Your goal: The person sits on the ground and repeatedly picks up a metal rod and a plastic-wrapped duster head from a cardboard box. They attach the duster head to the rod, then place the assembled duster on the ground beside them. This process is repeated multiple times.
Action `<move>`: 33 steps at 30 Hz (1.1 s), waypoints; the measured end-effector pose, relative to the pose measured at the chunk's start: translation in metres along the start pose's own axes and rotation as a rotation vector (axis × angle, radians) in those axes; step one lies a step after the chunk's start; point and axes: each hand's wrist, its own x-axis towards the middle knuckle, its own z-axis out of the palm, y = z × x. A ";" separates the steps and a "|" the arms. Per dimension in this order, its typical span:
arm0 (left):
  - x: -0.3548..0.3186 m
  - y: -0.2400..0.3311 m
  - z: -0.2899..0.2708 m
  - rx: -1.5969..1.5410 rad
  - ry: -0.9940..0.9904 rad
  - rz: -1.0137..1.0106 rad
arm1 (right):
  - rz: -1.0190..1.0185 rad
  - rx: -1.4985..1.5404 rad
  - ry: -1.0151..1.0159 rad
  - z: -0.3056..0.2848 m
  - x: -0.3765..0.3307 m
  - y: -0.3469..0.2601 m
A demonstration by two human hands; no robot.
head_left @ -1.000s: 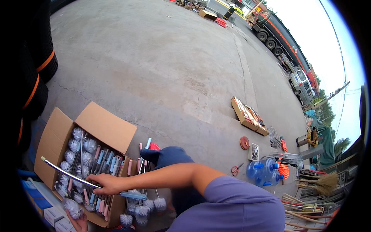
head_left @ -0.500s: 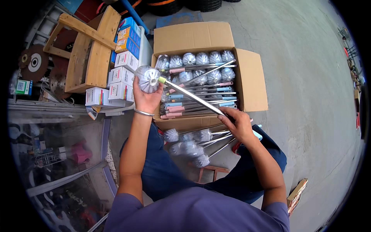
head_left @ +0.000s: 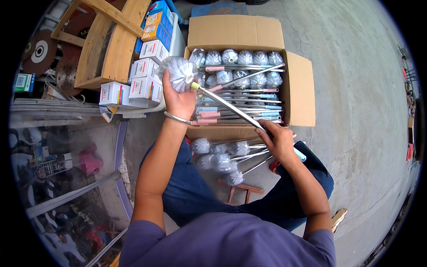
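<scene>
Your left hand (head_left: 180, 101) cups a brush head (head_left: 180, 73), your right hand (head_left: 279, 141) grips a pole (head_left: 230, 107); concrete floor (head_left: 360, 120) lies at three o'clock, an open carton (head_left: 235, 32) at twelve.

Gray concrete (head_left: 360, 102) stretched across the right side of the frame outside what appeared to be a hardware or household-goods shop. Circular saw blades (head_left: 41, 52), a wooden crate (head_left: 124, 44) and stacked white boxes (head_left: 146, 90) crowded the upper left, beside an open carton (head_left: 235, 31) of plastic-wrapped brushes (head_left: 259, 80) at upper center. At lower left, mixed wares, including a pink item (head_left: 90, 159), showed behind what looked like framed glass (head_left: 66, 196), suggesting a storefront.
</scene>
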 end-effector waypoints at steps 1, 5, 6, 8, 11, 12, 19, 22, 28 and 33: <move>0.000 0.002 -0.001 0.001 -0.019 -0.004 | 0.017 0.002 -0.005 0.002 0.000 0.000; 0.003 0.003 -0.010 0.015 -0.016 0.019 | -0.037 -0.021 0.009 0.009 0.002 -0.004; 0.007 0.003 -0.016 0.040 -0.039 0.049 | -0.039 -0.011 0.029 0.011 0.003 -0.006; 0.004 0.002 -0.016 0.127 -0.044 0.150 | -0.038 0.008 0.073 0.014 0.003 -0.009; -0.010 0.000 -0.002 0.257 -0.029 0.298 | -0.099 0.023 0.122 0.022 0.001 -0.006; -0.012 0.001 0.000 0.264 -0.049 0.302 | -0.041 0.136 0.038 0.023 -0.001 -0.007; -0.011 0.002 -0.002 0.245 -0.202 0.177 | 0.410 0.933 -0.441 0.019 -0.002 -0.022; -0.015 -0.001 0.003 0.258 -0.178 0.190 | 0.082 0.647 -0.171 0.036 -0.008 -0.011; -0.020 0.003 0.006 0.278 -0.273 0.155 | 0.442 1.330 -0.685 0.017 -0.005 -0.008; -0.026 0.003 0.013 0.343 -0.319 0.172 | 0.341 1.213 -0.715 0.017 -0.006 -0.012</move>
